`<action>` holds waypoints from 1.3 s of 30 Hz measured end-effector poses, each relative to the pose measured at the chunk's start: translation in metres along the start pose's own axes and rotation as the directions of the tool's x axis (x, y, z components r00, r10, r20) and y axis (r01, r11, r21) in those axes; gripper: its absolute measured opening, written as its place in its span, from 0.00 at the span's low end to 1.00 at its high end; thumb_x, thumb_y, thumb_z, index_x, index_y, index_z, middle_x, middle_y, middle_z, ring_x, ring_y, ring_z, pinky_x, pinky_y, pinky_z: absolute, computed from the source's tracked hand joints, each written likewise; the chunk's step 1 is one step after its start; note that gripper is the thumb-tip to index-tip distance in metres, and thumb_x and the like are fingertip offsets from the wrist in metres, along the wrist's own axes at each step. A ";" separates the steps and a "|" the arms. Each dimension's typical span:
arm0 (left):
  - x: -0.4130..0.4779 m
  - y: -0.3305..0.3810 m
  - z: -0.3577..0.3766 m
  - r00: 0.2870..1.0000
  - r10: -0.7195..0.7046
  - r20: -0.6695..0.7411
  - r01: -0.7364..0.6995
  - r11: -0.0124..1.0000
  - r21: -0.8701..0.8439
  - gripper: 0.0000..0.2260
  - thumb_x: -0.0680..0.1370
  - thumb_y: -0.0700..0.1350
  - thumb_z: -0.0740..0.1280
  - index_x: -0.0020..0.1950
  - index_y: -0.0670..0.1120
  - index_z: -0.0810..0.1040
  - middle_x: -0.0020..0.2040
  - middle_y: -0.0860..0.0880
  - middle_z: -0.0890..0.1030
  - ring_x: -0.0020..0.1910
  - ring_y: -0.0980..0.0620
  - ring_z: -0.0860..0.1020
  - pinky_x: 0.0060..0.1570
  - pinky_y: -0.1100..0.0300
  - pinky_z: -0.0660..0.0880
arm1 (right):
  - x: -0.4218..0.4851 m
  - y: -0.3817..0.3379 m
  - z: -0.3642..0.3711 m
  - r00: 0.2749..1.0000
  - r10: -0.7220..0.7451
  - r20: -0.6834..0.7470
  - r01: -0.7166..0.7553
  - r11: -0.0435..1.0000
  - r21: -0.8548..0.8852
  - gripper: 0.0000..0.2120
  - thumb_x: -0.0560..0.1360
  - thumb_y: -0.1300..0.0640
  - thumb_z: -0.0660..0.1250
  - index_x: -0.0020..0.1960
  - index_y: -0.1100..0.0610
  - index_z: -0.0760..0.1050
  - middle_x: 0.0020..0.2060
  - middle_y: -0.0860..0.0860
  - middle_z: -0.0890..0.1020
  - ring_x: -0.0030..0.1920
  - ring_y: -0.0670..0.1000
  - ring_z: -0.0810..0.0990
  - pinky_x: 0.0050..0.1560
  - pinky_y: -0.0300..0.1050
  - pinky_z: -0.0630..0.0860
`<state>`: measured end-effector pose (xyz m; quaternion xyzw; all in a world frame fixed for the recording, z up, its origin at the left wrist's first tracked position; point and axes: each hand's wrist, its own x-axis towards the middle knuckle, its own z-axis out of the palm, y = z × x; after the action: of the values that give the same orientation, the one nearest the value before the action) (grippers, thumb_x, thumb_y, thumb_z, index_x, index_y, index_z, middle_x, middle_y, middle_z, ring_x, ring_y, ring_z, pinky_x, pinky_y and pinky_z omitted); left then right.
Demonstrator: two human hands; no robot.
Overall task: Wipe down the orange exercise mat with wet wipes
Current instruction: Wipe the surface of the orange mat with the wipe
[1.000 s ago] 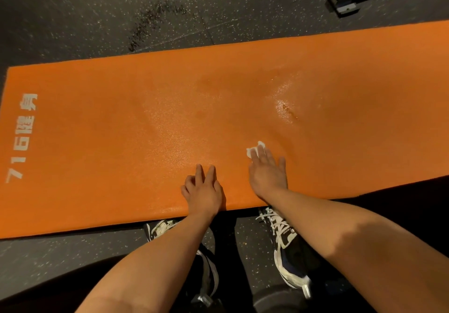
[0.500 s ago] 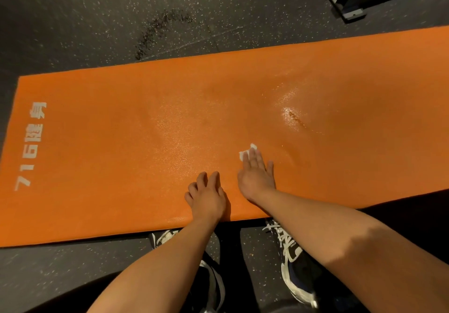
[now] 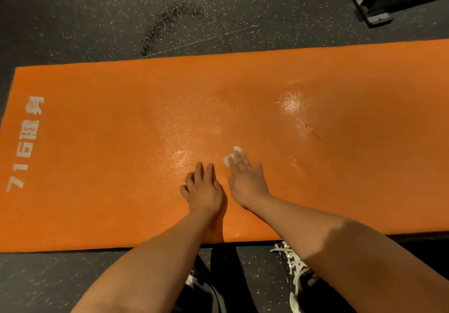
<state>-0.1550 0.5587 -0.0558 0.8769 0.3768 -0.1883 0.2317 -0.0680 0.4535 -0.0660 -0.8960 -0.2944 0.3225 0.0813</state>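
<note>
Pressing, fingers straight: my right hand [image 3: 246, 181] flattens a wipe [image 3: 227, 160] on the mat [image 3: 97, 142]; my left hand [image 3: 202, 191] rests open just beside it.

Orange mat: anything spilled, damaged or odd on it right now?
Mostly wiping sheen. A glossy wet patch sits right of centre on the orange mat, with a small crease-like mark just below it; damage or only wetness, I cannot tell. Beyond the far edge, a dark stain marks the floor.
</note>
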 end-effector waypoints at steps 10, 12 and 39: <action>-0.002 -0.009 0.013 0.999 0.036 -0.032 -0.037 0.999 -0.002 0.24 0.85 0.53 0.52 0.81 0.59 0.54 0.83 0.53 0.48 0.78 0.45 0.50 0.73 0.42 0.48 | 0.009 0.015 -0.002 0.985 0.159 -0.064 -0.159 0.987 0.006 0.29 0.86 0.51 0.46 0.83 0.52 0.38 0.81 0.50 0.35 0.80 0.51 0.33 0.78 0.62 0.36; -0.002 -0.009 0.014 0.999 0.039 -0.025 -0.039 0.999 -0.006 0.24 0.85 0.52 0.51 0.81 0.59 0.54 0.83 0.53 0.47 0.78 0.45 0.49 0.73 0.42 0.48 | 0.004 0.002 0.003 0.999 0.045 -0.024 -0.045 0.999 0.005 0.28 0.86 0.51 0.45 0.83 0.52 0.40 0.81 0.49 0.35 0.80 0.50 0.33 0.78 0.63 0.37; -0.002 -0.007 0.009 1.000 0.025 0.009 -0.025 0.999 -0.026 0.24 0.84 0.52 0.52 0.81 0.60 0.54 0.83 0.54 0.46 0.78 0.47 0.48 0.72 0.43 0.45 | 0.002 0.001 0.005 0.989 0.107 -0.105 -0.094 0.988 0.120 0.31 0.84 0.58 0.51 0.83 0.51 0.43 0.81 0.50 0.38 0.81 0.50 0.35 0.78 0.59 0.36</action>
<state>-0.1626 0.5570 -0.0643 0.8776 0.3671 -0.1845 0.2470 -0.0692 0.4538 -0.0710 -0.9202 -0.2246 0.2920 0.1325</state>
